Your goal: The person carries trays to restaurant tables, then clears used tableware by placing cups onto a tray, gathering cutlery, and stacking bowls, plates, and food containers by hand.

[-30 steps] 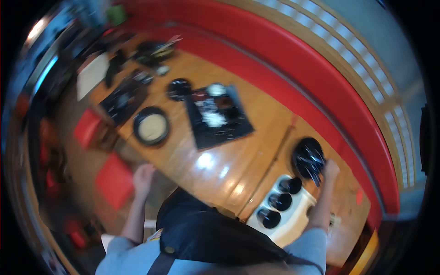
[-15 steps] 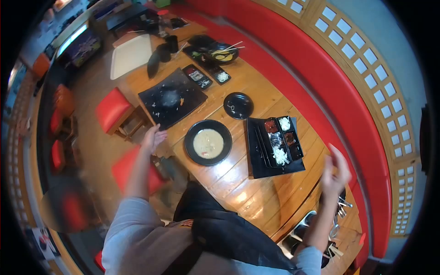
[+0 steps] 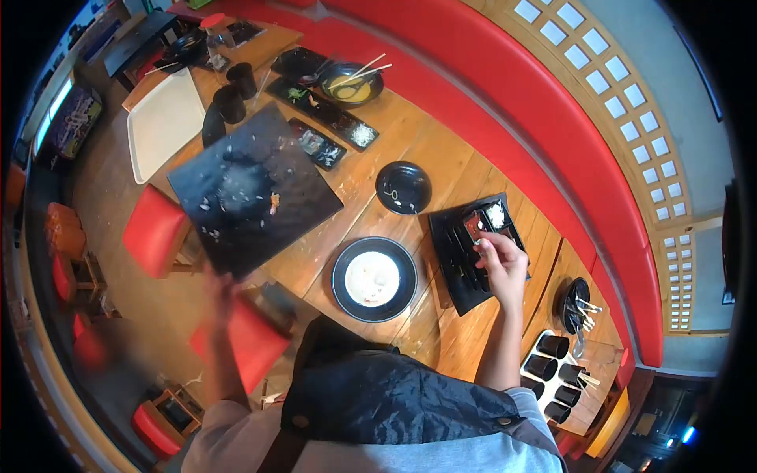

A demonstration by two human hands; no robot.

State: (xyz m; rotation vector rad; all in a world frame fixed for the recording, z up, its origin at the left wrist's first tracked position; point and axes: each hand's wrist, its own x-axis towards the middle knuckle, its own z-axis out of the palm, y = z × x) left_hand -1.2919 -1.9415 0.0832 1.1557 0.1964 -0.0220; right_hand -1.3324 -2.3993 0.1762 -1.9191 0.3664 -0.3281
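Note:
My left hand [image 3: 223, 290] is blurred at the near corner of a large black square plate [image 3: 252, 189] with food scraps, which tilts up off the table; its fingers touch the plate's edge. My right hand [image 3: 505, 264] is over the black divided condiment tray [image 3: 456, 251], fingers bent together at its near compartments; what they hold, if anything, is hidden. That tray rests on a black square plate. Between the hands stands a black bowl [image 3: 337, 280] with pale liquid, and beyond it a small round black dish [image 3: 404, 197].
A cream tray [image 3: 162, 126] lies at the far left, near black cups [image 3: 229, 102]. Narrow black dishes [image 3: 335, 118] and a bowl with chopsticks [image 3: 371, 88] stand farther back. At the right are a white tray of black cups [image 3: 540, 365] and a utensil bowl [image 3: 574, 307]. Red stools [image 3: 158, 229] stand left.
The large square plate, flat before, is now raised and tilted at my left hand. My right hand has moved left and down onto the condiment tray, its fingers closing. The view has shifted.

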